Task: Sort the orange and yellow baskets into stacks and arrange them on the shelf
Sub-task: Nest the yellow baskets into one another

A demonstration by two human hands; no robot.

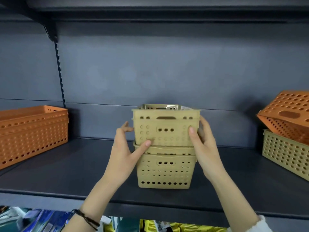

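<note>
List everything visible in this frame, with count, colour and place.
bottom baskets: apparently two nested, yellow, shelf centre
top baskets: apparently two nested, yellow, atop those
orange stack: several nested, orange, shelf left
right basket: one, yellow, shelf far right
tilted basket: one, orange, leaning on it
shelf: one, dark grey, across view
goods: blurred, mixed colours, below shelf
bracelet: one, dark, left wrist
left hand: grips top baskets' left side
right hand: grips their right side

Dark braided bracelet (87, 219) on the left wrist — white fuzzy cuff (264, 225) on the right.
</note>
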